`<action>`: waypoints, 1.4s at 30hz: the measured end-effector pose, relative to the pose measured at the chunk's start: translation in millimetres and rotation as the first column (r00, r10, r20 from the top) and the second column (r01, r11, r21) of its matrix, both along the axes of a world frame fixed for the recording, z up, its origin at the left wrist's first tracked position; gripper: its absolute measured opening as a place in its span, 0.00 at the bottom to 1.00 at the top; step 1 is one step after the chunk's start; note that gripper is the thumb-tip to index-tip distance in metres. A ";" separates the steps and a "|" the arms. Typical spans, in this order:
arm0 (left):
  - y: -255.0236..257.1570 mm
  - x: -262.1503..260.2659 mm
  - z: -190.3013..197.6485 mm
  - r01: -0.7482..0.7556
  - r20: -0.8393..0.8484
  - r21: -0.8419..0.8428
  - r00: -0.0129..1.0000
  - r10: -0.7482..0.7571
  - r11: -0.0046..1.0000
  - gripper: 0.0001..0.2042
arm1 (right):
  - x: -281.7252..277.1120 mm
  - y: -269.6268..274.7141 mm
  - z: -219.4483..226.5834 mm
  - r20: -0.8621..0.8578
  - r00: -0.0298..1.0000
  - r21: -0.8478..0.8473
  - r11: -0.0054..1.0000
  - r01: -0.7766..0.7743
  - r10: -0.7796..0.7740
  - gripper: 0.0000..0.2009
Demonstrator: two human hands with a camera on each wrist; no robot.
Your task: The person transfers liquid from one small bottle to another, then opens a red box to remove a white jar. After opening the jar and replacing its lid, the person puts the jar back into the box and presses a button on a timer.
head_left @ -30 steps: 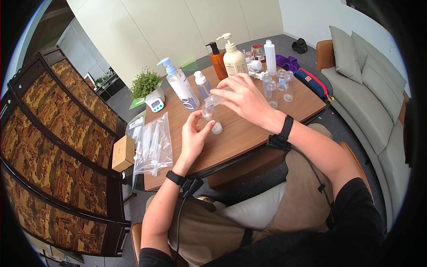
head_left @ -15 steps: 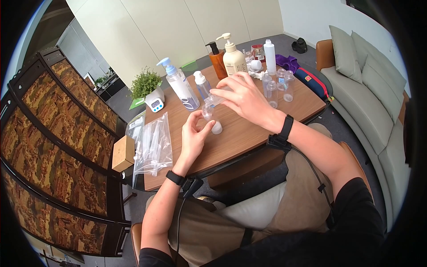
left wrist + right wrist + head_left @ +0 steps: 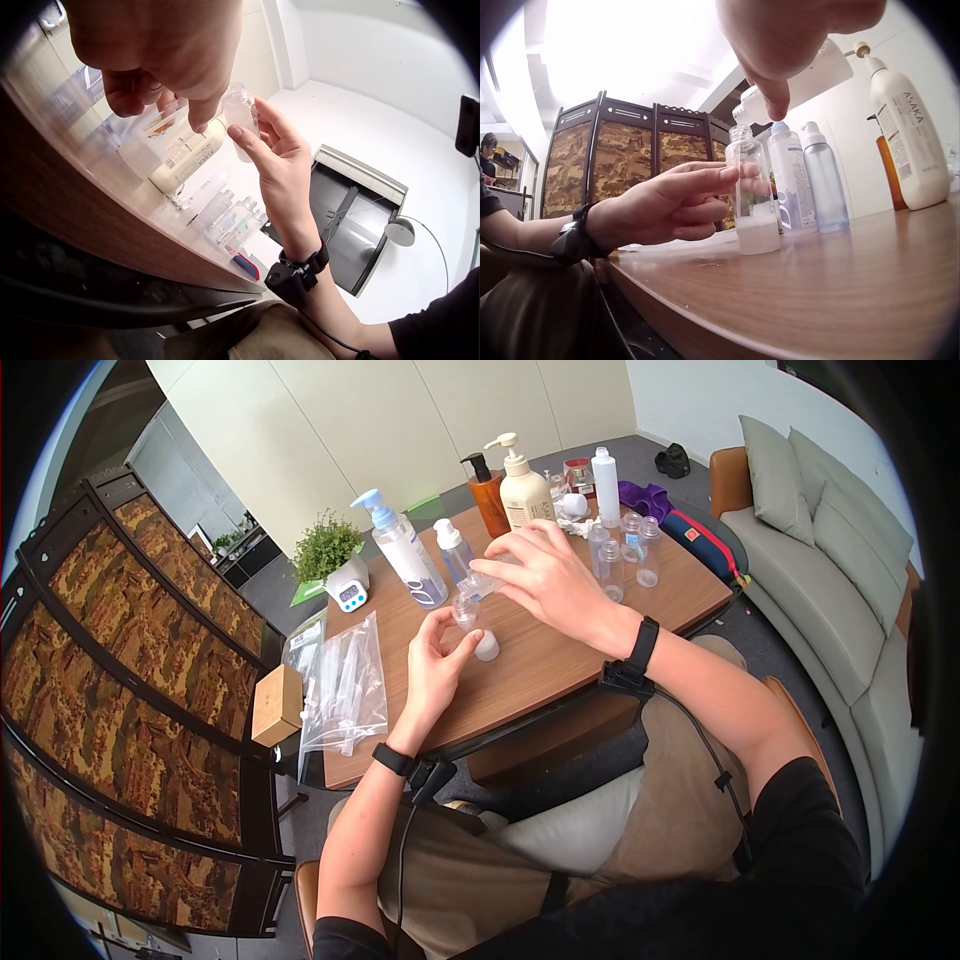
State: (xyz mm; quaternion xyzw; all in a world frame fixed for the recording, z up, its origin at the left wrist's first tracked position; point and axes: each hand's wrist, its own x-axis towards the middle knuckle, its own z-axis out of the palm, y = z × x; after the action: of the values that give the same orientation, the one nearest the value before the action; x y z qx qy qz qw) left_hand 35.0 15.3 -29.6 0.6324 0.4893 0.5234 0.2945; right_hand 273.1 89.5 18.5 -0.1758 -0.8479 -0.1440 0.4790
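Observation:
A clear bottle (image 3: 756,238) stands on the wooden table (image 3: 545,660) with cloudy whitish liquid in its lower part. My left hand (image 3: 437,658) holds it around the body between thumb and fingers. Above it, my right hand (image 3: 560,582) grips a second translucent bottle (image 3: 823,79), tilted with its neck down toward the left. That open neck meets the standing bottle's mouth (image 3: 740,133) in the right wrist view. In the left wrist view, the right thumb and fingers pinch the tilted bottle (image 3: 241,124) from both sides.
Behind the hands stand a blue-topped pump bottle (image 3: 408,565), a small white-pump bottle (image 3: 453,550), a cream pump bottle (image 3: 527,495) and an amber one (image 3: 488,505). Several clear bottles (image 3: 612,578) are right. Left are a plant (image 3: 330,545), timer (image 3: 351,597), plastic bag (image 3: 345,685) and box (image 3: 275,707).

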 end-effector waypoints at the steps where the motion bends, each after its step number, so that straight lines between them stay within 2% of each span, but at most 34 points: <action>1: -0.8 0.5 1.1 0.002 0.000 -0.002 1.000 -0.002 1.000 0.23 | -0.1 -0.1 0.0 0.000 1.000 0.005 1.000 0.001 -0.001 0.16; 5: -0.8 0.7 1.5 -0.002 -0.006 -0.003 1.000 0.002 1.000 0.23 | -0.6 0.0 -0.3 -0.001 1.000 0.010 1.000 0.005 -0.005 0.16; 7: -1.3 0.1 2.2 -0.007 -0.018 -0.012 1.000 0.006 1.000 0.23 | -0.6 0.1 -0.5 -0.001 1.000 0.013 1.000 -0.003 0.003 0.21; 42: -0.9 -0.7 1.0 -0.015 -0.024 -0.008 1.000 0.015 1.000 0.24 | -2.6 -2.0 1.5 -0.008 0.999 0.066 0.997 0.037 -0.036 0.18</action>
State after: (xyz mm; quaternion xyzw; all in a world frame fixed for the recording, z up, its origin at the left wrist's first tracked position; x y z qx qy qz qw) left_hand 34.3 14.5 -28.6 0.6337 0.4996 0.5161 0.2872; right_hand 270.5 87.5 20.0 -0.1758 -0.8377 -0.1800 0.4848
